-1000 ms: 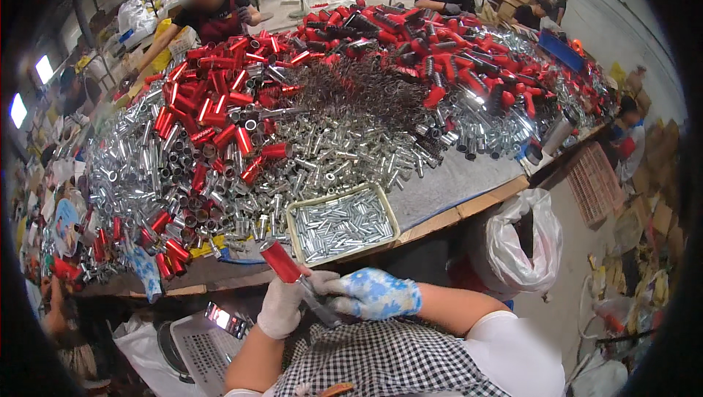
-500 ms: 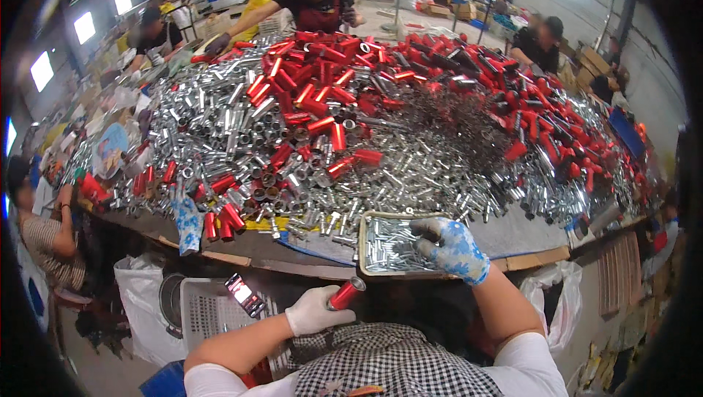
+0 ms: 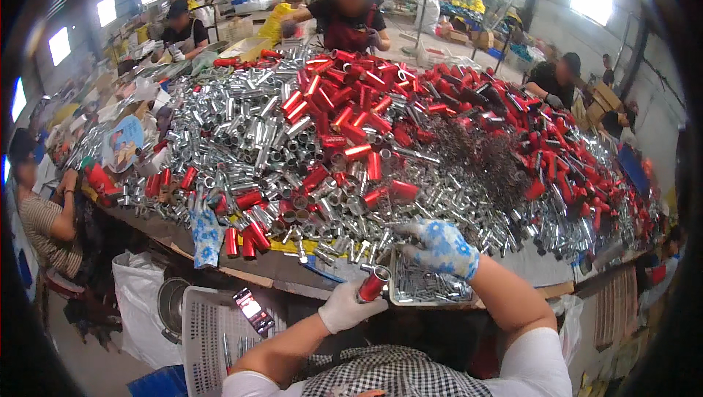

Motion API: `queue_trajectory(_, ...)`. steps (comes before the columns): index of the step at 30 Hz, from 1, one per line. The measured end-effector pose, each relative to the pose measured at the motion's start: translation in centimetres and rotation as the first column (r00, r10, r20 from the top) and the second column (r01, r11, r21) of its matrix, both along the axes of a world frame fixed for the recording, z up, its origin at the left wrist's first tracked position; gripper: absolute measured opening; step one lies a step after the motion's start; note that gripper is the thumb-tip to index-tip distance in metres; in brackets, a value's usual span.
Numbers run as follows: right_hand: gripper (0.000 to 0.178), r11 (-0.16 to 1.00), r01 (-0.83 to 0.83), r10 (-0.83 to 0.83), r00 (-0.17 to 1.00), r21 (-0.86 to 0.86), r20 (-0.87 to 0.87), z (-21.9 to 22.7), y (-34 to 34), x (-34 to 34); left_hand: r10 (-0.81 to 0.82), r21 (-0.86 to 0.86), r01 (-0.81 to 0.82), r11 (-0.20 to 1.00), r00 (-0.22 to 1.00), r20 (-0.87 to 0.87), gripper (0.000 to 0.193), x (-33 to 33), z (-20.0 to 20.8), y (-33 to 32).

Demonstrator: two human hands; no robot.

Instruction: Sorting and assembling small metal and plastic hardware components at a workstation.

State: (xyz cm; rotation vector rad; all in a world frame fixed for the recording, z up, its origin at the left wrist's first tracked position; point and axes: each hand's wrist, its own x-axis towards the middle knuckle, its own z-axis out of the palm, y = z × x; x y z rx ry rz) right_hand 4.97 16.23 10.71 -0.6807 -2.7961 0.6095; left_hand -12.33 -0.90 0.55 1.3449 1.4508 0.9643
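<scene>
My left hand (image 3: 350, 308), in a white glove, is closed around a red metal tube (image 3: 374, 284), its open end tilted up. The tube sits just left of a shallow pale tray (image 3: 393, 280) of small silver bolts (image 3: 432, 285) at the table's near edge. My right hand (image 3: 443, 248) wears a blue-and-white patterned glove and reaches over the tray's far edge. Its fingers stretch left, thumb and forefinger apart, beside the heap of small silver metal fittings (image 3: 344, 239). Whether the fingertips touch a fitting is hard to make out.
Red tubes (image 3: 351, 119), silver sleeves (image 3: 249, 119) and dark springs (image 3: 483, 162) are heaped across the table. A patterned glove (image 3: 207, 239) lies at the near edge. Below are a white crate (image 3: 209, 324) with a phone (image 3: 253, 311) and a white sack (image 3: 143, 309). Several people work around the table.
My right hand has moved from over the bolts in the tray to the fittings beyond its far edge. My left hand still holds the red tube, now closer to the tray. The view has shifted.
</scene>
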Motion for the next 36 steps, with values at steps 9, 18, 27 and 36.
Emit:
queue_trajectory(9, 0.039, 0.998, -0.044, 0.041, 0.997, 0.051, 0.065, -1.4, -2.9, 0.4, 0.061, 0.201, -0.063, 0.978, 0.998, 0.018, 0.041, 0.4, -1.3, 0.6)
queue_trajectory(18, 0.044, 0.995, -0.002, -0.003, 0.999, 0.099, 0.049, -3.1, -6.7, 2.1, 0.121, 0.154, -0.111, 0.982, 0.991, -0.060, 0.038, 0.3, -2.7, 0.5)
queue_trajectory(27, 0.036, 0.987, 0.123, -0.112, 0.988, 0.099, -0.108, -3.2, -8.4, 7.4, 0.152, 0.201, -0.131, 0.971, 0.984, -0.093, 0.030, 1.3, -2.8, 1.2)
queue_trajectory(36, 0.026, 0.917, 0.395, -0.356, 0.871, 0.051, -0.339, -5.7, -8.2, 15.8, 0.222, 0.069, -0.230, 0.971, 0.969, 0.111, 0.011, 1.4, -3.2, 1.6)
